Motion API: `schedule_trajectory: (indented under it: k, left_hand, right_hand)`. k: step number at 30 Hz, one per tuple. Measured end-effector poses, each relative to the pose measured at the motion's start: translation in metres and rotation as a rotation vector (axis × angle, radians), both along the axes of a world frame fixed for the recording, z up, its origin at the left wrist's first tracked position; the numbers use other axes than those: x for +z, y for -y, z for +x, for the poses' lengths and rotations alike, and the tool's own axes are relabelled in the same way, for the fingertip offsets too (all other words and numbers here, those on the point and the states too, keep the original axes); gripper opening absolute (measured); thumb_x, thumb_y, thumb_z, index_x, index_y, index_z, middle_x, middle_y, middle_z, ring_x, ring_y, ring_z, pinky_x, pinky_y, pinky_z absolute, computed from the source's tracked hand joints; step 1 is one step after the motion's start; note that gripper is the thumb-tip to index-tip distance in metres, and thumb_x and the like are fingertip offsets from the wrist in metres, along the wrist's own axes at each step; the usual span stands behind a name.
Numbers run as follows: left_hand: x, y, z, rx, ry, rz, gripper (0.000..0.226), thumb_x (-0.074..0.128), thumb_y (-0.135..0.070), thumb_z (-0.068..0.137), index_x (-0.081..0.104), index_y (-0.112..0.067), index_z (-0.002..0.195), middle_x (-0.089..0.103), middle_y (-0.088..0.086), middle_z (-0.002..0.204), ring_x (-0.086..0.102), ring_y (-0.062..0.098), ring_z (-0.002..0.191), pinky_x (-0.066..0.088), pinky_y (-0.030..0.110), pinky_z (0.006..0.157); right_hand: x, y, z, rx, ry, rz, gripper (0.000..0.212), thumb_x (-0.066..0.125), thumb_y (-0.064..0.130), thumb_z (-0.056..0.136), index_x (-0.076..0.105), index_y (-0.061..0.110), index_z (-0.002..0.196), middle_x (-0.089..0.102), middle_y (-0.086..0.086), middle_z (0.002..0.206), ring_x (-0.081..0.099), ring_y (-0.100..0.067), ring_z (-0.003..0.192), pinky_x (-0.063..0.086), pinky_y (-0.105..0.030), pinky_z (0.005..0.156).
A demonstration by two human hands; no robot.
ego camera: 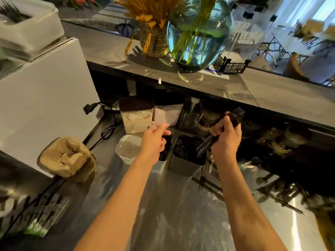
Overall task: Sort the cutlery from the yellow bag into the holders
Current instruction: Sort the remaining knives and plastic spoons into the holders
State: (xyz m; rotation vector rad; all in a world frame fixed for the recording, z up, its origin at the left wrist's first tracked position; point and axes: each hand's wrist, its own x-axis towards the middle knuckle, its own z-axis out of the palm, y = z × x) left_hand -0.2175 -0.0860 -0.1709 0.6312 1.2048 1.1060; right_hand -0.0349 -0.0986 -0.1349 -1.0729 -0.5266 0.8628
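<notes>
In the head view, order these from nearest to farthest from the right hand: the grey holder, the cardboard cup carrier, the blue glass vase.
1. The grey holder, just below and left of the right hand, whose grip holds black forks.
2. The blue glass vase, up on the counter beyond the hand.
3. The cardboard cup carrier, far left by the white appliance.

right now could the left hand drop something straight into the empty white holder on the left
Probably yes. The left hand hovers just right of the white holder, whose mouth is open with nothing over it; it seems to pinch something small, too blurred to identify.
</notes>
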Motion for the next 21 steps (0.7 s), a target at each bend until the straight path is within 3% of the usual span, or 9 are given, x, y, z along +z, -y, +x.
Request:
schedule_trajectory:
  k: [4, 9, 12, 17, 20, 21]
  left_hand:
    - [0.007, 0.004, 0.015, -0.062, 0.088, -0.003, 0.033, 0.053, -0.044, 0.1, 0.066, -0.014, 0.103, 0.048, -0.005, 0.063, 0.026, 0.005, 0.041, 0.017, 0.018, 0.034]
    - [0.009, 0.004, 0.028, -0.133, 0.177, -0.064, 0.063, 0.031, -0.065, 0.099, 0.062, -0.011, 0.112, 0.033, -0.006, 0.054, 0.023, 0.004, 0.038, 0.018, 0.017, 0.031]
    - [0.007, 0.003, 0.029, -0.142, 0.3, -0.099, 0.056, 0.032, -0.061, 0.101, 0.059, -0.013, 0.095, 0.031, -0.007, 0.051, 0.024, 0.005, 0.038, 0.018, 0.018, 0.031]
    - [0.004, 0.001, 0.034, -0.093, 0.429, -0.096, 0.04, 0.042, -0.047, 0.104, 0.055, -0.017, 0.08, 0.031, -0.007, 0.052, 0.023, 0.005, 0.037, 0.017, 0.018, 0.031]
    - [0.004, 0.001, 0.035, -0.035, 0.441, -0.048, 0.037, 0.042, -0.045, 0.104, 0.057, -0.014, 0.089, 0.028, -0.006, 0.054, 0.021, 0.005, 0.038, 0.015, 0.018, 0.033]
    - [0.003, 0.001, 0.035, -0.035, 0.455, -0.038, 0.037, 0.041, -0.045, 0.104, 0.058, -0.014, 0.093, 0.027, -0.007, 0.054, 0.02, 0.004, 0.039, 0.014, 0.018, 0.033]
  right_hand:
    - [-0.006, 0.009, 0.008, -0.004, 0.043, -0.022, 0.026, 0.064, 0.023, 0.096, 0.048, 0.02, 0.076, 0.04, 0.006, 0.056, 0.032, -0.01, 0.047, 0.028, -0.024, 0.045]
    - [-0.02, 0.012, -0.001, -0.03, 0.051, -0.04, 0.029, 0.063, 0.021, 0.097, 0.045, 0.016, 0.074, 0.044, 0.009, 0.051, 0.036, -0.009, 0.043, 0.032, -0.024, 0.043]
    - [-0.04, 0.012, -0.002, 0.022, 0.121, -0.063, 0.031, 0.06, 0.034, 0.09, 0.046, 0.016, 0.069, 0.044, 0.01, 0.051, 0.038, -0.007, 0.045, 0.034, -0.023, 0.046]
    - [-0.075, 0.02, -0.002, 0.168, 0.279, -0.152, 0.031, 0.065, 0.026, 0.094, 0.053, 0.012, 0.069, 0.052, 0.0, 0.06, 0.05, -0.01, 0.057, 0.044, -0.028, 0.065]
    - [-0.076, 0.019, 0.0, 0.262, 0.253, -0.109, 0.01, 0.067, 0.019, 0.091, 0.065, 0.009, 0.092, 0.062, -0.01, 0.082, 0.06, -0.016, 0.078, 0.051, -0.032, 0.077]
    - [-0.073, 0.018, 0.001, 0.261, 0.25, -0.093, 0.017, 0.066, 0.02, 0.09, 0.066, 0.009, 0.102, 0.064, -0.013, 0.09, 0.062, -0.017, 0.084, 0.053, -0.028, 0.079]
